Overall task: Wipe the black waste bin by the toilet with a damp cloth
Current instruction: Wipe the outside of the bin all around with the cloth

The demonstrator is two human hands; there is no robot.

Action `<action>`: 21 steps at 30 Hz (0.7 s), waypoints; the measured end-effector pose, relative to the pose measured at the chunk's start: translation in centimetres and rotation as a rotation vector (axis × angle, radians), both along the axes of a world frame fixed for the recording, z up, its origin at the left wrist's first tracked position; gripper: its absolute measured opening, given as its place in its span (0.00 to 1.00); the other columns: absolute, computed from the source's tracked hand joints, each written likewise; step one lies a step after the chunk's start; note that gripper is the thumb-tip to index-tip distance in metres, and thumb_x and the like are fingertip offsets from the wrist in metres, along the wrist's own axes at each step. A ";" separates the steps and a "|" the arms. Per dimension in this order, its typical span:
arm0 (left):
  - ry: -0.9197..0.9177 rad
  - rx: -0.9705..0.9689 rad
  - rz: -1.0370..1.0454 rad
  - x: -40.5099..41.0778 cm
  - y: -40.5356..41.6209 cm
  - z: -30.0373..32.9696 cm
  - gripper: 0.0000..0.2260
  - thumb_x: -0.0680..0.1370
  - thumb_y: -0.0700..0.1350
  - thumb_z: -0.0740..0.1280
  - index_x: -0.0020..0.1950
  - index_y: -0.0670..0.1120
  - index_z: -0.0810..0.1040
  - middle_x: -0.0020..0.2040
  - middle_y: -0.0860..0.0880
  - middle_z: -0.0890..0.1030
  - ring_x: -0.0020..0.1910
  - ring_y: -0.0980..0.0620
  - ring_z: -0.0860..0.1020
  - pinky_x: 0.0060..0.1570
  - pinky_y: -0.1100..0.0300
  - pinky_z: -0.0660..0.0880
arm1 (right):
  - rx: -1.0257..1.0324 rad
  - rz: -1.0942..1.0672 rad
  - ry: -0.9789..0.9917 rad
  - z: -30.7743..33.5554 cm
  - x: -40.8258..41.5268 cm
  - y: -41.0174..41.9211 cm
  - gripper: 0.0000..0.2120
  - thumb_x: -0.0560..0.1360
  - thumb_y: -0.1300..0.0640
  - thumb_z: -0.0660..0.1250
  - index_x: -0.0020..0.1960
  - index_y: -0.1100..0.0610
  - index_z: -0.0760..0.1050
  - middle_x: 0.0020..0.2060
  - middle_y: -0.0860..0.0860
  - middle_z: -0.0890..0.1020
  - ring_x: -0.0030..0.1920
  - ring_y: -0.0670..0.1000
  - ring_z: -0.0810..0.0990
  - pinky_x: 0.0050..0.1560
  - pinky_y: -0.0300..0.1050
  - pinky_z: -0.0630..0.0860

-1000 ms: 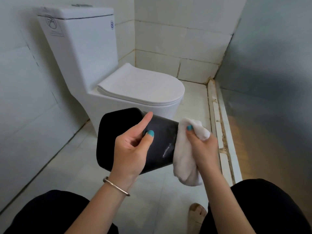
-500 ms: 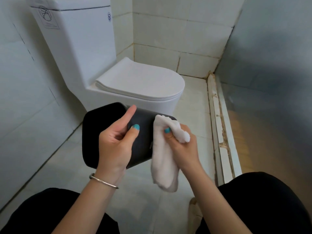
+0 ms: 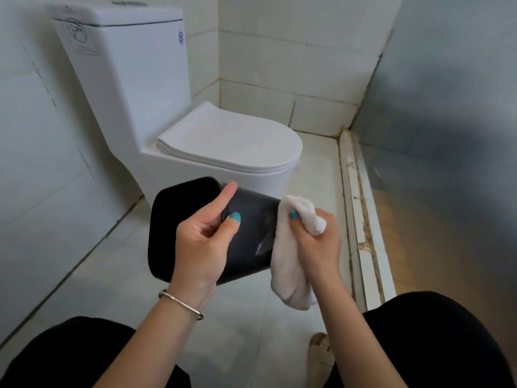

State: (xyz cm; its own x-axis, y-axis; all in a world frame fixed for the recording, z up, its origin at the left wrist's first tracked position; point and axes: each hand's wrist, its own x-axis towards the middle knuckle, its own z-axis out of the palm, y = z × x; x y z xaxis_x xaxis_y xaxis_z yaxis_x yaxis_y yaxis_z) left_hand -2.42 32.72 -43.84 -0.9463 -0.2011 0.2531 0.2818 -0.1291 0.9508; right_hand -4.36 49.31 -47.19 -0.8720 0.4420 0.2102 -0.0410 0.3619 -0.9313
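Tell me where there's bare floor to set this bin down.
Bare tile lies left of the bin, between the wall and the toilet base. More lies between the toilet and the door sill. It's crowded near your knees and the shoe.

You have one view only, from the wide-angle camera on your head, so no second view shares any part of the scene. It looks forward and steeply down, taking in your knees at the bottom edge and the tiled floor (image 3: 246, 326) beneath. It sits close to your work: your left hand (image 3: 204, 242) and right hand (image 3: 316, 245) fill the middle of the frame, with the black waste bin (image 3: 251, 236) held between them. Farther off, the toilet (image 3: 195, 130) stands at upper left, and the tiled wall corner closes the top. Straight lines bow towards the edges.
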 end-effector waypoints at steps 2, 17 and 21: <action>0.012 -0.054 -0.001 -0.1 0.3 0.1 0.22 0.75 0.28 0.65 0.58 0.55 0.79 0.23 0.59 0.58 0.25 0.59 0.57 0.29 0.72 0.59 | -0.021 0.109 0.022 -0.3 1.1 -1.9 0.16 0.70 0.44 0.69 0.53 0.53 0.77 0.47 0.44 0.81 0.47 0.41 0.80 0.45 0.34 0.75; 0.036 0.006 0.059 0.1 -0.2 -0.1 0.24 0.75 0.29 0.66 0.54 0.60 0.81 0.23 0.59 0.59 0.25 0.59 0.58 0.29 0.72 0.60 | -0.230 0.024 0.021 -0.7 0.3 -1.3 0.14 0.65 0.51 0.78 0.47 0.48 0.77 0.44 0.44 0.83 0.45 0.41 0.82 0.43 0.34 0.77; 0.022 0.053 0.042 -0.1 0.2 0.0 0.24 0.75 0.30 0.67 0.53 0.61 0.82 0.25 0.59 0.58 0.27 0.59 0.58 0.32 0.72 0.62 | -0.263 -0.137 -0.009 -0.8 0.0 -1.0 0.07 0.72 0.48 0.73 0.39 0.47 0.76 0.37 0.45 0.82 0.41 0.42 0.81 0.43 0.40 0.77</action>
